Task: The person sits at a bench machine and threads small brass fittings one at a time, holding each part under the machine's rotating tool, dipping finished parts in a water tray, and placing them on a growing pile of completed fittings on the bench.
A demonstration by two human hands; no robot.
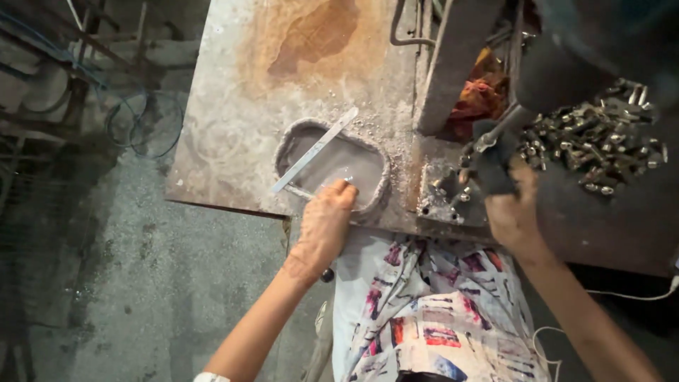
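My left hand (pixel 325 219) reaches into a shallow oval tray (pixel 291 138) of cloudy grey liquid on a worn metal worktable (pixel 233 106); its fingertips dip at the near rim, and what they pinch is hidden. A flat metal strip (pixel 316 148) lies slanted across the tray. My right hand (pixel 511 209) is closed around a black knob on a machine lever (pixel 495 152). Just left of that hand sits a small metal fixture (pixel 442 194) strewn with chips.
A heap of several small metal parts (pixel 601 145) lies to the right on the dark machine bed. An upright grey column (pixel 453 64) and red cloth (pixel 477 95) stand behind. Concrete floor with blue cables (pixel 141 120) is at left.
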